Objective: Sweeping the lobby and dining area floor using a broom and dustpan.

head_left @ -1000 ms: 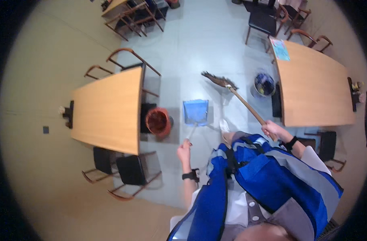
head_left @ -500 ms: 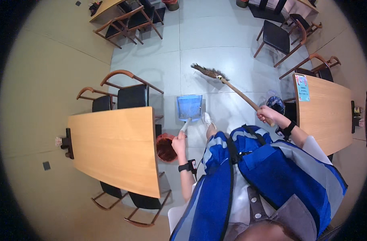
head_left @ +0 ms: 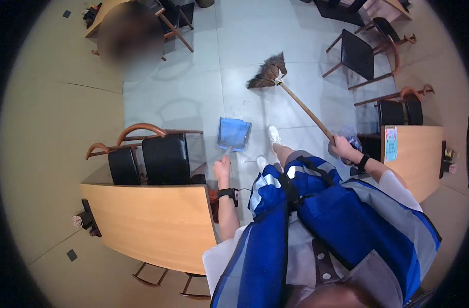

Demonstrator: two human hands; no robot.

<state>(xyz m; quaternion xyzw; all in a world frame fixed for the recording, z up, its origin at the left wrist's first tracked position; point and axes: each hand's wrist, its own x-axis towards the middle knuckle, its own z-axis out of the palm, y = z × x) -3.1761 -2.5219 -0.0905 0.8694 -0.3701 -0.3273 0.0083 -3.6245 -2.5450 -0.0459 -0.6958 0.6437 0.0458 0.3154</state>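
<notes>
My right hand grips the end of a wooden-handled broom. The broom's dark, bristly head is spread out ahead of me, over the tiled floor. My left hand is closed round the pale handle of a blue dustpan. That pan faces away from me, a little to the left of my white shoe. A gap of floor lies between pan and broom head.
A wooden table is close on my left, with black-seated chairs behind it. On the right are another table, a bin with a clear bag and a chair. A blurred round patch covers part of the far left.
I have stepped forward, so the left table sits lower in view. The broom head has turned and fanned out, moving slightly farther off. The dustpan has shifted a little left.
</notes>
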